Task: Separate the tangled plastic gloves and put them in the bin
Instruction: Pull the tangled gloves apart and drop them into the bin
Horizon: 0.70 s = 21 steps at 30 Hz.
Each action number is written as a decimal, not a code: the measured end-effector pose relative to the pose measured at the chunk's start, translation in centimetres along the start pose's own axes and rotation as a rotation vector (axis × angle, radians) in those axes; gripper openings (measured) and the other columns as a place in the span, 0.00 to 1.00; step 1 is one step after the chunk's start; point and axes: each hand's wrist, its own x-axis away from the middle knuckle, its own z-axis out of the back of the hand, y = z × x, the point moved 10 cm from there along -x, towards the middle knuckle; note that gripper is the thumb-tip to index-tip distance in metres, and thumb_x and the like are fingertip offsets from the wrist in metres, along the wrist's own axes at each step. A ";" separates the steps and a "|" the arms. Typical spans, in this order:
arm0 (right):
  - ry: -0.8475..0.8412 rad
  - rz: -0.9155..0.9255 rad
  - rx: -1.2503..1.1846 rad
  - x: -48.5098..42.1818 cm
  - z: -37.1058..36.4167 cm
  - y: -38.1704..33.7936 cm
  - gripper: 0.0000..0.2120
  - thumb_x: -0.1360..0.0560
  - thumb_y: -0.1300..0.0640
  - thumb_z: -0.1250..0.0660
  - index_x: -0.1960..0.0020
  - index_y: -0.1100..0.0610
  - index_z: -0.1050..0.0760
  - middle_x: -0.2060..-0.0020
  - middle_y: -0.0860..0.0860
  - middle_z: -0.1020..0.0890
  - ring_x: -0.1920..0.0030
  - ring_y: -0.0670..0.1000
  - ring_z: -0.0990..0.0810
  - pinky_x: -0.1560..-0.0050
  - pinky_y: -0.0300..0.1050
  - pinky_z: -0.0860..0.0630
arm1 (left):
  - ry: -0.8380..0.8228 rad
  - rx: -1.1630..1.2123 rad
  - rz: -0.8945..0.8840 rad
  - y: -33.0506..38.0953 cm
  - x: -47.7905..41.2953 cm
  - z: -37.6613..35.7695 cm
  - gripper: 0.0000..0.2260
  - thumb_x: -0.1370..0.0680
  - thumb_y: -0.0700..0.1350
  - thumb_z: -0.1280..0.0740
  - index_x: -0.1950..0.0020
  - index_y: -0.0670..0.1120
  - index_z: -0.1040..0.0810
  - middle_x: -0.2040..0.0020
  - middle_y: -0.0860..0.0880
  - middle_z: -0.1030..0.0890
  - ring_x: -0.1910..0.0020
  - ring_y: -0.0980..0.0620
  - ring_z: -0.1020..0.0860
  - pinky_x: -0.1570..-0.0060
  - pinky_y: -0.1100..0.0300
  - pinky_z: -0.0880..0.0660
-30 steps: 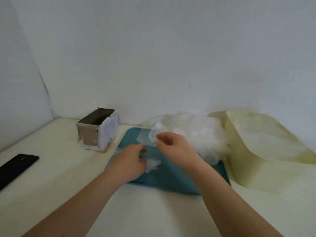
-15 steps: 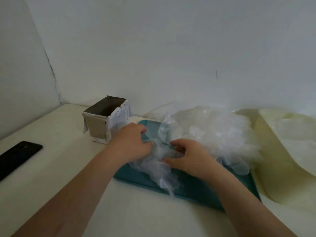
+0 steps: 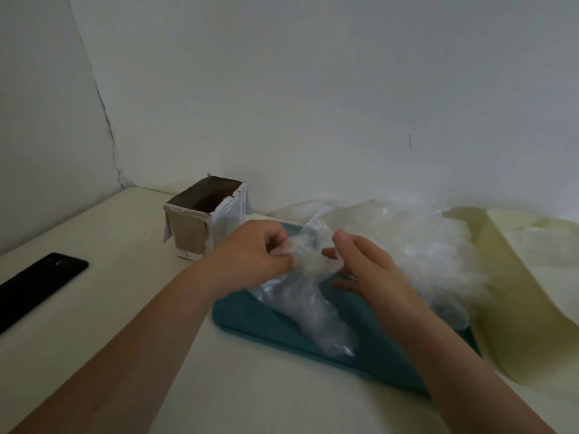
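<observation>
In the head view, the person is working over a flat teal plastic tray (image 3: 250, 321) lying on the pale desk (image 3: 94, 308). The left hand (image 3: 250, 255) and right hand (image 3: 369, 267) are meeting at the top of a crumpled clear plastic glove clump (image 3: 308, 296). The left fingers (image 3: 279, 245) are curling tightly into the film, while the right thumb and fingers (image 3: 343, 238) are pinching its far edge. The clump is trailing down towards the near rim of the tray, just left of the large white heap of tangled gloves (image 3: 416, 245), which is filling the tray's far right part. The separating step seems to be under way. The next move is probably calling for the hands to pull apart gently so that one glove is peeling free, then for carrying it to the bin. That bin is likely the pale yellow soft-walled container (image 3: 517, 277) on the right, though the open brown cardboard box (image 3: 194, 223) at far left could be serving instead. A black phone (image 3: 37, 286) is lying far left. Compared with half a second ago, the right hand is no longer lying flat on the clump but is rising into a pinch.
</observation>
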 end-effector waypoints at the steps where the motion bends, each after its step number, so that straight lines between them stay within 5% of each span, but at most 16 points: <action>1: -0.053 0.007 -0.024 0.1 -0.3 -0.5 0.23 0.26 0.34 0.32 0.42 0.49 0.18 0.47 0.47 0.13 0.44 0.49 0.15 0.40 0.53 0.18 | 0.013 0.088 -0.030 0.9 0.2 0.1 0.06 0.25 0.42 0.23 0.55 0.46 0.20 0.60 0.46 0.18 0.61 0.54 0.22 0.54 0.58 0.22; 4: -0.201 0.032 -0.032 0.7 -1.3 -1.5 0.20 0.26 0.43 0.24 0.40 0.55 0.16 0.47 0.54 0.12 0.46 0.54 0.13 0.44 0.51 0.17 | 0.056 0.261 -0.101 2.7 0.8 0.4 0.07 0.25 0.41 0.21 0.52 0.48 0.18 0.56 0.48 0.13 0.55 0.53 0.15 0.48 0.58 0.17; 7: -0.011 0.069 -0.031 0.3 0.7 -1.8 0.06 0.24 0.60 0.25 0.49 0.61 0.14 0.55 0.59 0.12 0.53 0.56 0.13 0.54 0.46 0.17 | 0.065 0.448 -0.117 3.2 0.5 0.5 0.13 0.26 0.43 0.20 0.43 0.51 0.17 0.47 0.48 0.12 0.45 0.45 0.14 0.43 0.49 0.16; 11: 0.148 0.017 -0.096 0.0 2.5 -1.0 0.05 0.21 0.59 0.28 0.51 0.59 0.13 0.54 0.60 0.13 0.48 0.62 0.14 0.42 0.60 0.17 | -0.126 0.561 -0.006 1.9 0.5 -1.3 0.21 0.29 0.48 0.21 0.37 0.47 0.16 0.43 0.46 0.13 0.41 0.42 0.15 0.40 0.45 0.18; 18: 0.142 -0.038 -0.102 0.6 1.6 -0.9 0.12 0.17 0.52 0.34 0.49 0.57 0.14 0.55 0.58 0.12 0.52 0.60 0.12 0.46 0.60 0.16 | 0.017 0.876 -0.017 1.8 0.0 -1.6 0.16 0.28 0.44 0.23 0.45 0.37 0.17 0.45 0.39 0.14 0.45 0.43 0.15 0.42 0.53 0.18; 21: 0.090 -0.085 -0.170 0.8 0.8 -0.6 0.15 0.16 0.51 0.36 0.45 0.59 0.16 0.52 0.58 0.12 0.51 0.59 0.12 0.46 0.56 0.16 | -0.086 1.049 -0.041 2.5 0.1 -2.8 0.21 0.27 0.41 0.22 0.35 0.40 0.21 0.39 0.42 0.15 0.38 0.42 0.17 0.40 0.52 0.19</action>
